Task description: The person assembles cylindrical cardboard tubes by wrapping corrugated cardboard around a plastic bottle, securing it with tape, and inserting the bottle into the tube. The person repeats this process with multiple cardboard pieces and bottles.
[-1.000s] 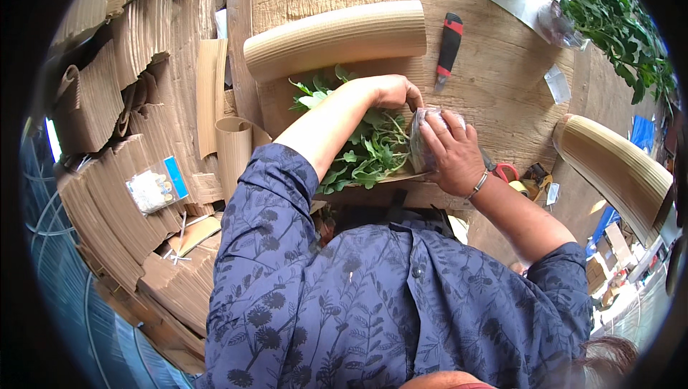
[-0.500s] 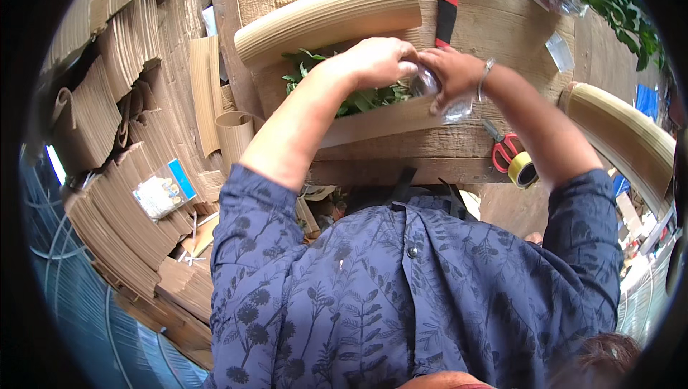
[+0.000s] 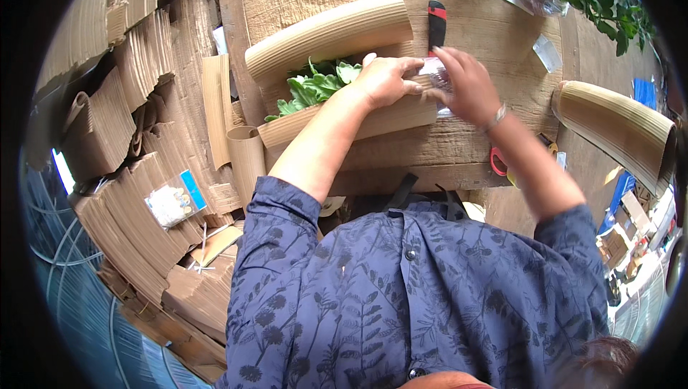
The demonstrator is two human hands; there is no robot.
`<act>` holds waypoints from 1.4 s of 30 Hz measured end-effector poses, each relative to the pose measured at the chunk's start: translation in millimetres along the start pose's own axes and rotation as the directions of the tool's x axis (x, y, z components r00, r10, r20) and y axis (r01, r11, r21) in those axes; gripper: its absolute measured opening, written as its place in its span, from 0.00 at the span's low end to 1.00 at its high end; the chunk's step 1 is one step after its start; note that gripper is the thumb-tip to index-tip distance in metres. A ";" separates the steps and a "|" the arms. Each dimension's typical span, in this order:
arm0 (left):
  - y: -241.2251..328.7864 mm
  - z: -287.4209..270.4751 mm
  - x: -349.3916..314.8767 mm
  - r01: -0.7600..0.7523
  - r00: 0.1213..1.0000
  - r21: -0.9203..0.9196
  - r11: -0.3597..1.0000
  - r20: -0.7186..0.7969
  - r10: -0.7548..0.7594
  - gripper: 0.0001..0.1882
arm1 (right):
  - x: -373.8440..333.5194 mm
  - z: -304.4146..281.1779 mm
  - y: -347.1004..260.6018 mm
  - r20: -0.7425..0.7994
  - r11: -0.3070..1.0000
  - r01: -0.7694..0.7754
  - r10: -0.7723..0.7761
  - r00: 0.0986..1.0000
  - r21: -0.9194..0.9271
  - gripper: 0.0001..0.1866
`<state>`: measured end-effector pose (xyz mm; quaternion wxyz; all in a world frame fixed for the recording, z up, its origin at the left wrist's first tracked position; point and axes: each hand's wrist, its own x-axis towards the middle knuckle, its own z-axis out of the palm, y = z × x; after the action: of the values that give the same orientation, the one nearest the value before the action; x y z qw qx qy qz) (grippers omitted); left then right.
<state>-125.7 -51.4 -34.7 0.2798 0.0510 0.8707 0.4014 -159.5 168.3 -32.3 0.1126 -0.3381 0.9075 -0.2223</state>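
The leafy plant (image 3: 315, 90) lies on the wooden table (image 3: 502, 41) between two curved portions of corrugated cardboard (image 3: 326, 34), part-enclosed. The near flap (image 3: 387, 122) covers its lower side; the far portion curls above, edges apart, leaves exposed. Closure is incomplete, and no fastening is visible.

The left hand (image 3: 390, 81) is half-curled, fingertips at the clear plastic bundle (image 3: 436, 74) at the plant's right end; its grip cannot be confirmed. The right hand (image 3: 469, 92), blurred, has thumb and fingers bent around that bundle.

The cardboard is tan and finely ribbed; the plastic glossy and crinkled; the leaves lobed; the tabletop coarse-grained.
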 end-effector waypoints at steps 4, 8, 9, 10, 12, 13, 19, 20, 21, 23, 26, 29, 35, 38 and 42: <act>-7.0 -11.2 14.4 0.070 0.993 -0.082 0.994 0.098 -0.062 0.31 | -47.4 7.2 -58.0 0.056 0.985 0.046 -0.037 0.998 -0.165 0.46; -17.2 -33.7 22.2 0.207 0.947 -0.195 0.959 0.288 -0.146 0.29 | -42.3 43.4 -38.5 -0.081 0.915 0.159 -0.202 0.976 -0.371 0.32; -31.5 -38.8 27.2 0.182 0.957 -0.124 0.975 0.251 -0.146 0.29 | -38.7 45.0 -37.7 -0.112 0.918 0.173 -0.225 0.968 -0.356 0.30; -44.8 -45.3 32.3 0.157 0.967 -0.056 0.986 0.213 -0.142 0.29 | -35.1 45.1 -36.6 -0.109 0.913 0.179 -0.233 0.966 -0.366 0.29; -58.5 -56.7 40.4 0.249 0.951 0.221 0.943 0.125 -0.281 0.33 | -28.6 43.9 -34.5 -0.101 0.903 0.183 -0.239 0.966 -0.389 0.27; -60.3 -64.0 44.1 0.321 0.934 0.268 0.908 0.067 -0.350 0.34 | -25.5 42.2 -33.9 -0.084 0.908 0.181 -0.229 0.970 -0.378 0.28; -108.8 -103.8 67.9 0.455 0.890 0.281 0.845 -0.137 -0.434 0.35 | 3.4 17.6 -37.0 0.104 0.932 0.174 -0.149 0.983 -0.317 0.43; -141.7 -105.5 70.7 0.400 0.916 0.218 0.890 -0.131 -0.380 0.34 | 10.4 11.9 -42.6 0.138 0.939 0.178 -0.143 0.980 -0.295 0.47; -141.3 -110.6 69.7 0.246 0.968 0.207 0.947 -0.099 -0.230 0.28 | 14.6 8.4 -43.7 0.168 0.949 0.152 -0.108 0.980 -0.277 0.52; -128.1 -121.0 64.9 0.142 0.982 0.145 0.979 0.105 -0.158 0.25 | 23.8 3.8 -46.5 0.217 0.953 0.117 -0.057 0.975 -0.279 0.56; -101.9 -121.8 52.0 0.076 0.966 0.003 0.997 0.247 -0.074 0.23 | 40.7 -4.2 -50.1 0.302 0.948 0.102 -0.006 0.953 -0.302 0.58; -69.9 -111.2 46.2 0.057 0.956 0.052 0.997 0.287 -0.069 0.26 | 56.7 -8.8 -53.0 0.369 0.942 0.089 0.039 0.928 -0.323 0.58; 5.4 -29.0 -7.9 -0.004 0.999 0.317 0.948 -0.041 0.018 0.63 | 67.5 -9.2 -48.5 0.414 0.967 0.035 0.075 0.907 -0.254 0.56; -5.9 -4.3 -13.8 0.031 0.982 0.339 0.940 -0.184 0.034 0.64 | 77.6 -14.4 -27.4 0.458 0.990 0.124 -0.082 0.885 -0.061 0.54; -5.0 4.7 -14.9 0.044 0.987 0.377 0.925 -0.160 0.018 0.66 | 111.8 -16.5 62.3 0.554 0.921 -0.354 0.211 0.805 0.165 0.30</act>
<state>-110.1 -56.3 -34.2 0.1964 0.0661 0.9518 0.2263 -283.9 141.4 -53.7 0.4319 -0.2281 0.8448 -0.2187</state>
